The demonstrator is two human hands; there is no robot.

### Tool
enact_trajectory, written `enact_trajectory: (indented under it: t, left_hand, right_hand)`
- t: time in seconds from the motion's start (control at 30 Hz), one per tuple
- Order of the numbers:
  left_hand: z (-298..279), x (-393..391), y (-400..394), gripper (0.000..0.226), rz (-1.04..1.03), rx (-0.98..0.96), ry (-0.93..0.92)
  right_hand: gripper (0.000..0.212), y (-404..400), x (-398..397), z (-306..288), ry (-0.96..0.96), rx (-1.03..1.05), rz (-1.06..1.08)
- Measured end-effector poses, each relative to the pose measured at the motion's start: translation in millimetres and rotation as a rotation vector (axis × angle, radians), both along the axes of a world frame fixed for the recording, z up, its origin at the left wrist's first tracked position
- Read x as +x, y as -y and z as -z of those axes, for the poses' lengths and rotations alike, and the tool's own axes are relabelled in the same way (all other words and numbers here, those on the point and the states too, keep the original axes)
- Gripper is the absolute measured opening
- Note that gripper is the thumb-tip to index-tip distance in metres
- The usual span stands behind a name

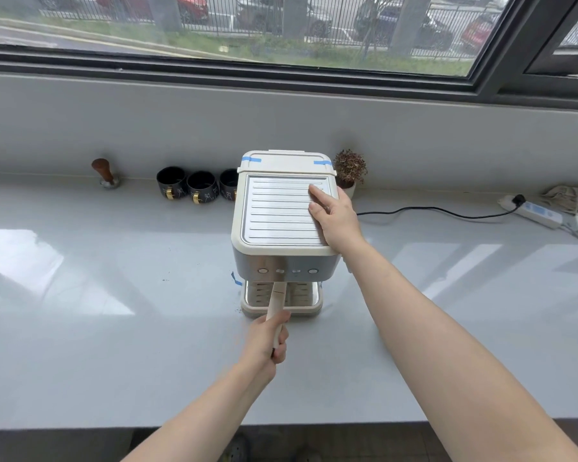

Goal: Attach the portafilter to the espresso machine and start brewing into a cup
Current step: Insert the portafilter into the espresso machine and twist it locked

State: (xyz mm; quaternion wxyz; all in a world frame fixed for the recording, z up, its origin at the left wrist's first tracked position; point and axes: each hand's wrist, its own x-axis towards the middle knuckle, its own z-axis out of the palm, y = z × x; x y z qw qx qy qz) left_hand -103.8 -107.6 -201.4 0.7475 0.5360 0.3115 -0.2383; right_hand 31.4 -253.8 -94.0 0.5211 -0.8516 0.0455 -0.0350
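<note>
A cream and steel espresso machine (274,208) stands in the middle of the grey counter. My right hand (334,218) lies flat on the right side of its ribbed top, fingers apart. My left hand (267,341) is closed around the cream handle of the portafilter (278,296), which runs from under the machine's front toward me. The portafilter's head is hidden beneath the button panel (287,271). The drip tray (301,298) below holds no cup. Three black cups (201,187) with gold handles stand in a row left of the machine.
A wood-handled tamper (105,173) stands at the back left of the counter (114,328). A small potted plant (349,170) sits behind the machine's right corner. A black cord (431,211) runs right to a white power strip (538,211). A few coffee grounds speckle the counter by the tray.
</note>
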Motion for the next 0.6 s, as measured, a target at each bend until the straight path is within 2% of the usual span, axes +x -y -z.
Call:
enact_trajectory:
  t: [0.13, 0.6]
  left_hand:
    - [-4, -3, 25, 0.019, -0.103, 0.094, -0.017]
    - [0, -4, 39, 0.028, -0.155, 0.345, -0.003]
  right_hand:
    - [0.041, 2, 2, 3, 0.002, 0.002, 0.002]
    - [0.041, 3, 3, 5, 0.014, -0.003, 0.012]
